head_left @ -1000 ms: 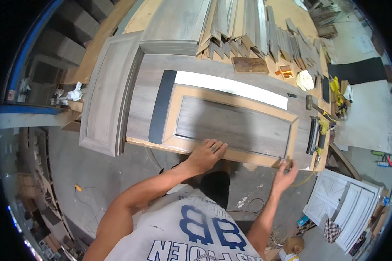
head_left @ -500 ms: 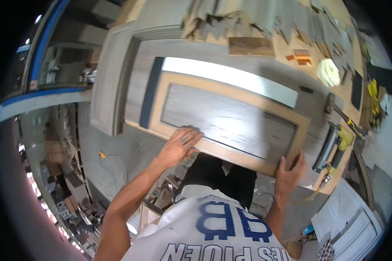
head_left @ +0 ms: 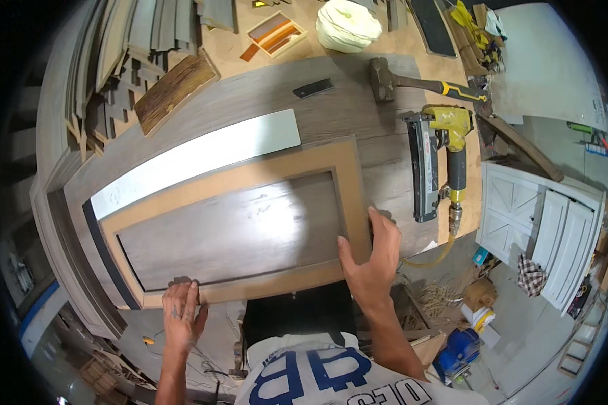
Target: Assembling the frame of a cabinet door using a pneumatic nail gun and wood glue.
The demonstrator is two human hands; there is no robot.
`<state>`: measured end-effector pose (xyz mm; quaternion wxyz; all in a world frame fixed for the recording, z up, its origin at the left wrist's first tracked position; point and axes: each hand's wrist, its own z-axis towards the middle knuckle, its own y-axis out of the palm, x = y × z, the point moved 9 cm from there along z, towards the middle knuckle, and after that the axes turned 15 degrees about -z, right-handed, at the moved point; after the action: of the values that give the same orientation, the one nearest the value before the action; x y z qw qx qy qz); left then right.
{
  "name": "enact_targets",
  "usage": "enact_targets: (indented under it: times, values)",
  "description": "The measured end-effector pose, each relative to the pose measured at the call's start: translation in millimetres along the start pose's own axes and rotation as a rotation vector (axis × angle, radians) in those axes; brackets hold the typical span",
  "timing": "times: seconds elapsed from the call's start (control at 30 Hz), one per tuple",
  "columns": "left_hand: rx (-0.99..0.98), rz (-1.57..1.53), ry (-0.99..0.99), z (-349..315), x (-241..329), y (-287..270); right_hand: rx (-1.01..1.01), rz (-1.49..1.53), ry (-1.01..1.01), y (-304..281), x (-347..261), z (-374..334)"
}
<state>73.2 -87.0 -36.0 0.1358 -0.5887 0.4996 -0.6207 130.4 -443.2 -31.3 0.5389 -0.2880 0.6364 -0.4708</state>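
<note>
A framed wooden panel (head_left: 233, 219), a grey wood-grain centre inside a tan border, lies flat on the workbench before me. My left hand (head_left: 181, 312) curls its fingers over the panel's near edge, left of the middle. At the near right corner, my right hand (head_left: 375, 260) spans the border, thumb on its face and fingers at the right edge. Along the panel's far side runs a white strip (head_left: 203, 162). A dark strip (head_left: 109, 256) lies against its left end. The undersides of both hands' grips are hidden.
Right of the panel lie a yellow-green nail gun (head_left: 449, 158) with a hose and a hammer (head_left: 419, 84). Beyond are a small dark block (head_left: 313, 88), a brown board (head_left: 175, 91), an open wooden box (head_left: 275, 34), a pale roll (head_left: 348, 25) and stacked grey slats (head_left: 132, 40).
My view has swung to the right, bringing the nail gun and hammer nearer the middle. My left hand has moved leftward along the near edge; my right hand stays at the right corner.
</note>
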Motion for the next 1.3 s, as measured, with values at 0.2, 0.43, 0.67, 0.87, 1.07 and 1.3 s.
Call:
enact_targets:
  times: [0.2,0.43,0.67,0.87,1.07,1.3]
  values:
    - [-0.031,0.027,-0.016,-3.6,-2.9,1.0,-0.045,-0.002,0.003,6.3,2.9,-1.5]
    - [-0.077,0.034,-0.018,-3.8,-7.2,5.0,-0.039,-0.028,-0.015,8.5,6.6,-1.5]
    - [-0.048,-0.039,-0.009,56.4,42.0,1.7,-0.055,-0.038,-0.014,6.7,4.7,1.5]
    - [0.105,-0.185,0.245,169.4,100.5,16.2,-0.063,-0.051,0.001,10.5,5.4,-0.1]
    - [0.208,-0.149,0.174,262.5,114.8,23.6,-0.109,-0.024,0.047,12.5,9.2,1.0]
    - [0.247,-0.081,0.029,279.7,118.0,51.4,-0.207,0.064,0.071,11.8,16.0,5.5]
